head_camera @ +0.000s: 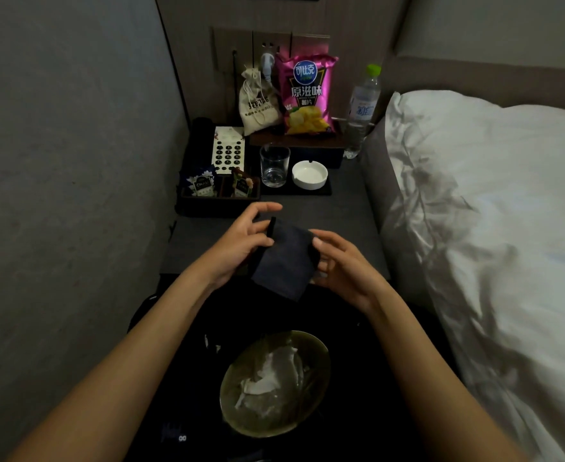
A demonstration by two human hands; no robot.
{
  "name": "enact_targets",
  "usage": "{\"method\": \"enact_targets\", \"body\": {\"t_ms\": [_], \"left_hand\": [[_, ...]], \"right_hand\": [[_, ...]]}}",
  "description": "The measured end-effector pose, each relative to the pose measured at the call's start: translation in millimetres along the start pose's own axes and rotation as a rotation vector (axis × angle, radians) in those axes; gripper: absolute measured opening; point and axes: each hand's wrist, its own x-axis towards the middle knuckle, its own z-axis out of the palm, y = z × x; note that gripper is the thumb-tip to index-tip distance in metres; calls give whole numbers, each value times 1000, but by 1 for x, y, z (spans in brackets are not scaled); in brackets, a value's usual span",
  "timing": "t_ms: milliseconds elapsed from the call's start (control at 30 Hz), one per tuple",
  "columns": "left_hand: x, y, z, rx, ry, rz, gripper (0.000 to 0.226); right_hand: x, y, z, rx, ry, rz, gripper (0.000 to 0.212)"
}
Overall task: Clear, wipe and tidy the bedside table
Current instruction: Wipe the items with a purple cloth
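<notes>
Cloth [282, 258] between both pinching hands

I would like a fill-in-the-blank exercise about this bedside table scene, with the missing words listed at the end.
1. Both hands, left hand and right hand, hold a dark ____.
2. The pink chip bag stands between the cloth pouch and the water ____.
3. The white ashtray sits right of the empty ____.
4. The bin below holds crumpled white ____.

Missing words: cloth; bottle; glass; tissue
</notes>
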Motion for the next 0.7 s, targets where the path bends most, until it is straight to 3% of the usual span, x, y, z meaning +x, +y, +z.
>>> {"method": "enact_targets", "body": {"t_ms": [167,467,700], "left_hand": [[8,-21,2,244,123,-105,53],[41,-60,12,606,290,-42,48],[46,-66,6,637,305,30,52]], "right_hand": [[12,2,-12,-187,184,-82,42],[47,11,-21,-719,518,-198,31],[54,5,-29,-712,378,-178,16]]}}
